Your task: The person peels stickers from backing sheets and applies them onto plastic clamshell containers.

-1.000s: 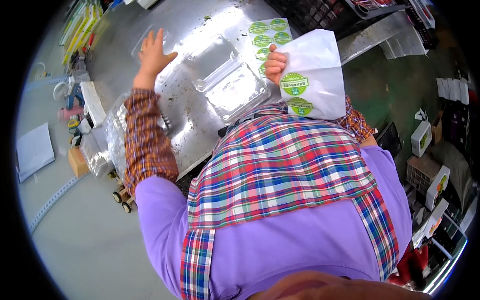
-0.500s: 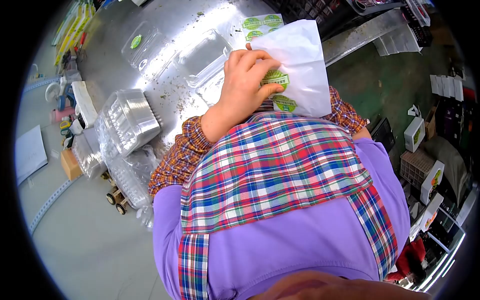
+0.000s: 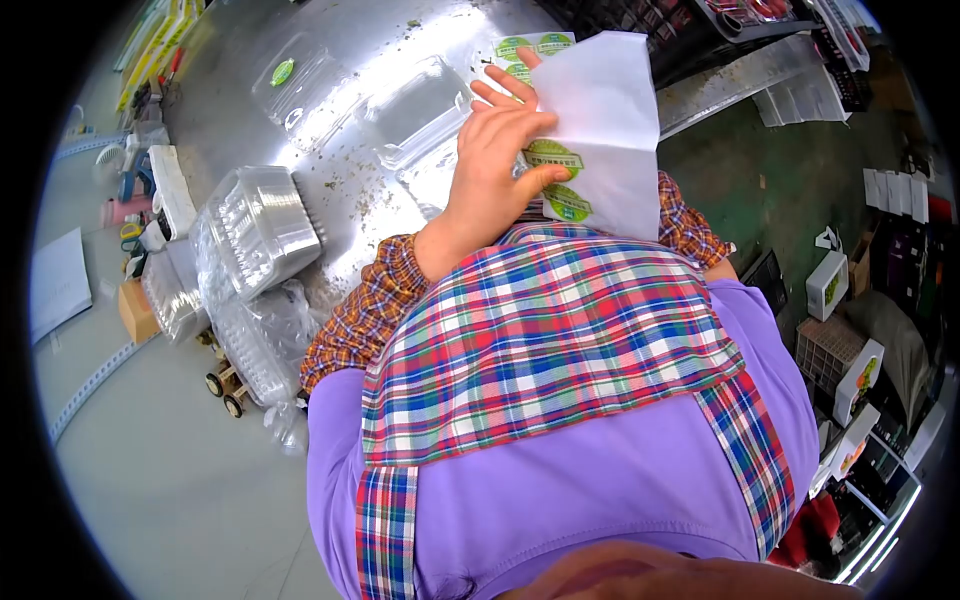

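Counter (image 3: 215, 120): clamshell container (image 3: 322, 100), left, sticker (image 3: 283, 72) on top; second clamshell container (image 3: 425, 100), right of it; bagged container stack (image 3: 268, 230), near-left edge; sticker sheet (image 3: 515, 48), farther right. Backing sheet (image 3: 610, 100): left hand (image 3: 490, 160) before, right hand (image 3: 512, 84) partly behind. Plastic crate (image 3: 650, 35): beyond, right.

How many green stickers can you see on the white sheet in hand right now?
2: the upper sticker, at the thumb of the left hand, and the lower sticker, just below it, nearer the apron. The left hand may hide more.
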The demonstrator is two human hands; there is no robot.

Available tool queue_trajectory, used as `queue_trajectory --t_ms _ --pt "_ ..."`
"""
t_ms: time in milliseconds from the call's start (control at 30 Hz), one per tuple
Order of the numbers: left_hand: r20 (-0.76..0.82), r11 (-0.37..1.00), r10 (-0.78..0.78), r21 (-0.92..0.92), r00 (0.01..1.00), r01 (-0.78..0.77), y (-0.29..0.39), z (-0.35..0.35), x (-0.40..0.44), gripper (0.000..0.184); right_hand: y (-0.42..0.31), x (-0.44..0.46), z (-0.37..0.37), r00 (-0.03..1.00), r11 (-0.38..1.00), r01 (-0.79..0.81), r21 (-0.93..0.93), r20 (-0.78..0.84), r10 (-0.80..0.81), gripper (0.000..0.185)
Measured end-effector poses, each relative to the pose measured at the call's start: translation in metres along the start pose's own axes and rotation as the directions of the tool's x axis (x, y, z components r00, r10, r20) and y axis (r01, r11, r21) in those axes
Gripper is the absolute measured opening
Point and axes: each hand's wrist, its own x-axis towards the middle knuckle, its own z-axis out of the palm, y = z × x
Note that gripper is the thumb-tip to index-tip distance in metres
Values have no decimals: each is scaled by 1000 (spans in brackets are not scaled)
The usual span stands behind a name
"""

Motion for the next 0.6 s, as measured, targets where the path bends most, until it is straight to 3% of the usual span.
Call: queue_trajectory --t_ms 33,133,167,200,267,333,367,400,467,500,533,600 --pt "10 999 -23 -25 1000 23 0 -1 0 40 -2 0 -13 997 996 -65 53 43 62 70" --pt "-12 999 -26 -24 1000 26 -10 -6 -3 29 2 2 -27 1000 995 -25 99 -1 25 73" --pt "-28 1000 -16 -12 999 16 -14 -9 -5 25 3 -2 -43 997 977 17 214 76 -34 66" --pt "-43 998 -65 -27 997 64 -15 -11 -5 21 -11 -7 -42 993 993 88 -79 -70 -94 57" --pt "-74 985 -164 -58 984 160 -18 -18 -3 14 -53 -10 -24 911 772 75 -631 -271 -310 42" --pt "-5 985 -175 -8 985 175 -19 -26 -3 14 -79 -10 -10 694 525 305 -795 -192 -694 29" --pt "30 983 -181 19 983 181 -20 -31 -3 15 -88 -12 -4 637 385 454 -804 -9 -771 26" --pt "66 982 -186 43 980 184 -20 -34 -3 15 -99 -17 9 670 335 502 -798 114 -733 31" --pt "130 980 -195 62 972 188 -23 -37 -4 15 -105 -21 43 840 159 436 -886 338 -424 42" --pt "164 980 -193 69 967 184 -24 -37 -3 15 -102 -25 55 869 -140 393 -909 417 -266 47" --pt "188 981 -190 73 964 179 -23 -38 -1 15 -92 -21 61 822 -314 494 -811 553 -134 46" --pt "229 982 -183 87 956 167 -19 -43 1 14 -74 -29 58 912 -323 407 -854 399 94 38"
